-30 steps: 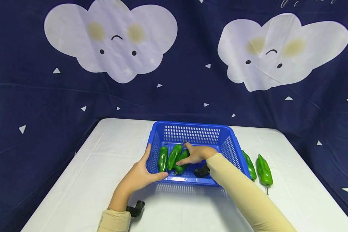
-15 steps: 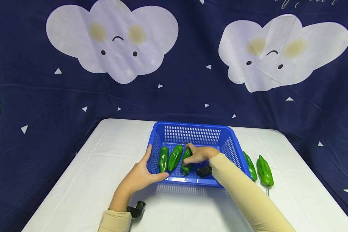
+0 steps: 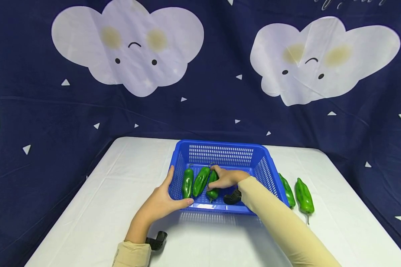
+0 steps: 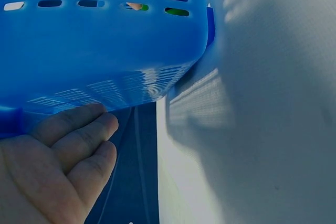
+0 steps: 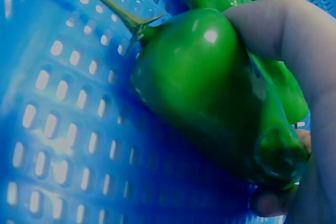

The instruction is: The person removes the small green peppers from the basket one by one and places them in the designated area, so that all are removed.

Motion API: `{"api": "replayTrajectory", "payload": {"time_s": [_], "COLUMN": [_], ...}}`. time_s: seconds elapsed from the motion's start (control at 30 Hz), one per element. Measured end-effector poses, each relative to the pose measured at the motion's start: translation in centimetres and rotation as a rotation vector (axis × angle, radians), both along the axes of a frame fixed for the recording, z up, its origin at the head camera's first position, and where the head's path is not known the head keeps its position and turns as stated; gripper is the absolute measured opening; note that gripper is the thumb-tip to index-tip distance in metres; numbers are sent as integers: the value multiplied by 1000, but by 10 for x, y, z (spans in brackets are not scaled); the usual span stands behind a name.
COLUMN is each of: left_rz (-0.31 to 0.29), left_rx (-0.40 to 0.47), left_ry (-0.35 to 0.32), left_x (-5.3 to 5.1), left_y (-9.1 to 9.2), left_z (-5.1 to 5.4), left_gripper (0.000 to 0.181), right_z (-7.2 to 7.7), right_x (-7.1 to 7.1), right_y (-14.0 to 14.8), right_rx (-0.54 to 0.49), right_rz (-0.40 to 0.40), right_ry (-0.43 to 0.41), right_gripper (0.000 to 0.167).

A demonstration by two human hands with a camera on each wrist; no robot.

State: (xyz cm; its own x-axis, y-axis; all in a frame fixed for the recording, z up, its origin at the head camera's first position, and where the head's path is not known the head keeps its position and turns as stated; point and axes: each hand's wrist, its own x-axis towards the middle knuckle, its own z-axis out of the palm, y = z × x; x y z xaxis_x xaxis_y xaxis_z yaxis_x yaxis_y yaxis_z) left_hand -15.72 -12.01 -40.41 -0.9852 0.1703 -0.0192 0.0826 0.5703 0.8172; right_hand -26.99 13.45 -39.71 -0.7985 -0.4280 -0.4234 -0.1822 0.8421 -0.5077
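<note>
In the head view, my right hand (image 3: pixel 225 178) grips a green pepper (image 3: pixel 212 193) inside the blue plastic basket (image 3: pixel 227 208). The right wrist view shows this pepper (image 5: pixel 184 72) close up, its stem pointing to the upper left, with thumb and fingers on either side of it. Two more green peppers lie left of it on the basket floor, the middle one (image 3: pixel 201 181) and the leftmost one (image 3: pixel 188 183). At the basket's front left corner rests my left hand (image 3: pixel 162 202), thumb along the front rim. Its fingers touch the outer wall, nearly straight, in the left wrist view.
To the right of the basket, two further green peppers lie on the white tablecloth: a partly hidden one (image 3: pixel 288 191) against the basket and another one (image 3: pixel 305 196) beyond it. A dark blue curtain (image 3: pixel 220 111) with clouds hangs behind the table.
The gripped pepper has shifted right, away from the middle pepper it lay against, then slightly back left. My right hand moved with it. The left hand keeps its place.
</note>
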Motion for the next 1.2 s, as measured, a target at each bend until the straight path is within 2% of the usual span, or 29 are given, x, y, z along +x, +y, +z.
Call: {"api": "replayTrajectory", "payload": {"time_s": [0.3,0.77,0.97,1.2], "left_rz": [-1,-2,-4,-9], "left_rx": [11,20,18,16], "left_ry": [-8,-7,-15,-16], "left_x": [0,-1,-1,-1], "left_y": [0,0,0,1], "left_z": [0,-1,0,1], "left_gripper": [132,129,130,129], "right_z": [-5,-3,0,-1], "right_x": [-2,2,7,10], "right_y": [1,6,5,5], "right_rx": [146,190,213,202], "right_rz": [31,47,5,-21], "right_ry": [71,86,72,58], "right_gripper": [96,102,112,112]}}
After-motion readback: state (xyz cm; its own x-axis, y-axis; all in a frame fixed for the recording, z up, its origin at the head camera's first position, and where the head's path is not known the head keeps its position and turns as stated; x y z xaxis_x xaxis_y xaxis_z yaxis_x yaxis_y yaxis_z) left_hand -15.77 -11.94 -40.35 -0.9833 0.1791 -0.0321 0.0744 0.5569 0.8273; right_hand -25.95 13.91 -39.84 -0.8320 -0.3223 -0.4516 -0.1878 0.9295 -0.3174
